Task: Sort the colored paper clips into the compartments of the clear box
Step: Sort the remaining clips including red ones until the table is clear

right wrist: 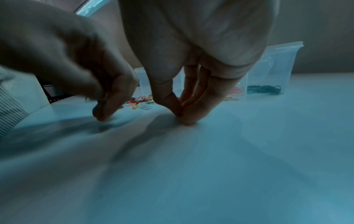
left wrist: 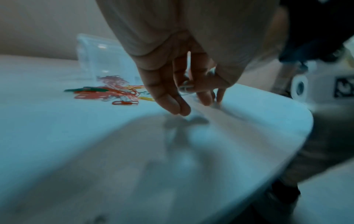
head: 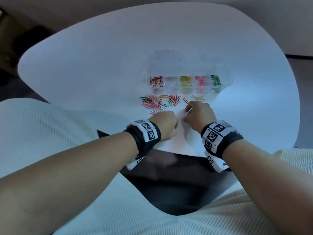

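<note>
— Clips? Loose pile of paper clips [head: 156, 103] on white table [head: 101, 65], near clear box [head: 188, 80], whose compartments hold sorted colours.

— Hands? Left hand [head: 165, 124] and right hand [head: 199, 114] fingers pinched down — contents indeterminate.

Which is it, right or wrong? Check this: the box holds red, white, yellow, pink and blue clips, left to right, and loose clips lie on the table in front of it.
Wrong in one respect. The rightmost compartment of the box holds green clips, not blue; the head view shows it. The rest stands: red, white, yellow and pink, with loose clips on the table in front.
</note>
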Motion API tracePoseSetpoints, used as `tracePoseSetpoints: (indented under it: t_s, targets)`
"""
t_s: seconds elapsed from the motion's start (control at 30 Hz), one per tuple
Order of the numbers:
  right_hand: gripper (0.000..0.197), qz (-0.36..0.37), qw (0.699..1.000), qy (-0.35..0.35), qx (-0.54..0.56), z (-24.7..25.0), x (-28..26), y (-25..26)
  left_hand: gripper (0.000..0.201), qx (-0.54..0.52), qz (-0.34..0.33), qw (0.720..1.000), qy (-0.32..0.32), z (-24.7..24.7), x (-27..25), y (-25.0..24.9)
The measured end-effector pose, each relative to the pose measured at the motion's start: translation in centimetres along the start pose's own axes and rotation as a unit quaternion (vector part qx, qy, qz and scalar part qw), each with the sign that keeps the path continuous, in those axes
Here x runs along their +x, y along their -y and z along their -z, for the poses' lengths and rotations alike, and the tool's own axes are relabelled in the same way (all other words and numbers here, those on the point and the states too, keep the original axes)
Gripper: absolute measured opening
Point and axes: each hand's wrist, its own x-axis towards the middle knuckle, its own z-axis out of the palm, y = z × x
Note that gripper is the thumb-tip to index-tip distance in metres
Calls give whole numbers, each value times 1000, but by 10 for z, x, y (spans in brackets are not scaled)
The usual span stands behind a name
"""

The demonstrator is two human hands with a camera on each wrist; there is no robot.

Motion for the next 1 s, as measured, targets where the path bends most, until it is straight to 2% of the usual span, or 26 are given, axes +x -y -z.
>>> tracePoseSetpoints:
  t_s: [0.07,0.17,0.27,0.4,0.5,0.6,0.63,0.7,0.77,0.83,0.87,0.93,1.0]
  targets:
    - [15,0,1000,1,-1,1,1,0,15,-67,29,997,-28,9,1,5]
    - [13,-2,1000,7,-3,2,0,2,24,-122,62,989,-46,20,0,16]
    - [15,-4,1000,7,3,3,-1,2,21,-154,98,981,-62,27,2,26]
    - [12,-4,1000,10,4,2,0,0,36,-186,153,966,-97,36,5,35]
    - [7,-2,1000,15,-15,-1,-4,0,36,-203,165,956,-133,43,5,35]
    - [8,-28,997,27,60,5,-4,2,30,-216,171,948,-160,45,7,37]
    - [15,-45,990,38,126,9,-2,3,30,-221,177,944,-168,45,8,39]
    - [25,-84,954,58,283,15,2,6,22,-221,191,942,-166,42,11,40]
    - [29,-112,889,70,438,19,3,11,8,-196,191,951,-145,40,13,38]
    - [30,-129,830,97,534,22,-1,18,12,-145,183,965,-120,36,16,39]
    - [30,-133,816,112,552,23,-3,20,14,-117,183,969,-114,34,17,40]
    - [30,-125,818,135,545,24,-7,24,15,-66,182,975,-111,30,19,41]
    - [31,-101,845,143,505,22,-9,29,13,-38,183,976,-111,27,20,41]
